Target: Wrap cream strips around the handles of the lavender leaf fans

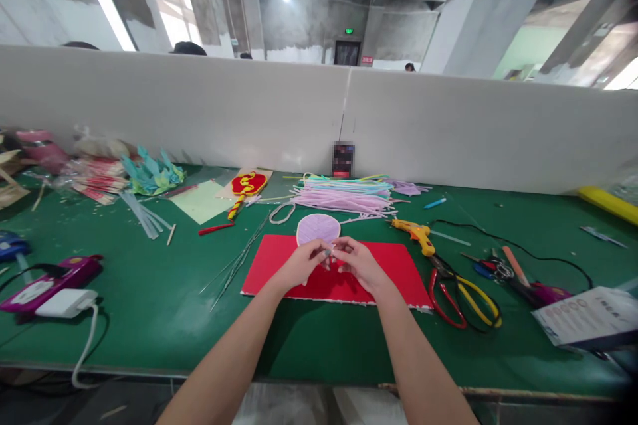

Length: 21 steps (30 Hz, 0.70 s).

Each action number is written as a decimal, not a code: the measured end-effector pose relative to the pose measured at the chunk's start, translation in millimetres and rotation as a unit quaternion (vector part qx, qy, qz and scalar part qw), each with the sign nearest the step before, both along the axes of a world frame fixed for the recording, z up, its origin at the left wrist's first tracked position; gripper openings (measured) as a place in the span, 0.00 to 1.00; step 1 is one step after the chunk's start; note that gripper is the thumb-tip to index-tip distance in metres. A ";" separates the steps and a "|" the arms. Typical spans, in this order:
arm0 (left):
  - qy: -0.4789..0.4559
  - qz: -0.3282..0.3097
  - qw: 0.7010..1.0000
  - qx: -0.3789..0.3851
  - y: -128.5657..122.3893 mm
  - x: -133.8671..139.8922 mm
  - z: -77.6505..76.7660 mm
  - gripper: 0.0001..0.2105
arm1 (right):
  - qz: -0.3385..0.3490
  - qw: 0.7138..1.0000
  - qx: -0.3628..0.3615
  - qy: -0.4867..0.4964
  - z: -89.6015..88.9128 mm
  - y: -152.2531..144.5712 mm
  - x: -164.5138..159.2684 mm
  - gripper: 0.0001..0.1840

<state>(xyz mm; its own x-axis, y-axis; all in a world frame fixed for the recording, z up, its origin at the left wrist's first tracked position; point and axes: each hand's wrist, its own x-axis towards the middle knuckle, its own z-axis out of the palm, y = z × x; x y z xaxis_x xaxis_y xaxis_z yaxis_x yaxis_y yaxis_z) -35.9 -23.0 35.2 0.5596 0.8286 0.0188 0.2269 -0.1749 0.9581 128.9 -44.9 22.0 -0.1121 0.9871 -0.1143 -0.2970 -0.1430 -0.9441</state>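
Observation:
My left hand [303,264] and my right hand [363,268] meet over a red board [393,273], fingertips pinched close together. What lies between the fingers is too small and covered to make out. Just beyond them is a round lilac fan-shaped piece [318,228] with a pale rim. Its lower edge is hidden behind the fingers, so I cannot tell whether they touch it. A bundle of lilac and mint pipe cleaners [343,196] lies behind the round piece.
On the right are a yellow glue gun [415,234], pliers [451,302] with red and yellow handles, and scissors [498,268]. To the left lie thin wires [239,259], a red-and-yellow fan [246,186], glue sticks [144,216] and a purple power strip [54,282]. A white partition [224,109] stands behind.

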 end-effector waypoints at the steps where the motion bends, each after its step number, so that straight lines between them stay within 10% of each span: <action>1: 0.002 0.001 1.000 0.003 0.0 0.1 -0.1 0.12 | -0.004 1.000 0.002 -0.004 -0.1 0.1 -0.4 0.16; 21: 0.022 0.016 0.999 0.028 1.1 -1.6 0.7 0.11 | -0.012 0.997 0.063 -0.045 -8.2 3.6 -1.3 0.13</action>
<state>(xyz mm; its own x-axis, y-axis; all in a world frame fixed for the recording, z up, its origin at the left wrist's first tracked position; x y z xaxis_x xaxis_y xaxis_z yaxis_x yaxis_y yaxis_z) -37.5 -21.9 35.9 0.5345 0.8441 0.0411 0.2751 -0.2198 0.9359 127.6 -41.3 13.8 -0.0834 0.9965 0.0015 -0.2119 -0.0163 -0.9772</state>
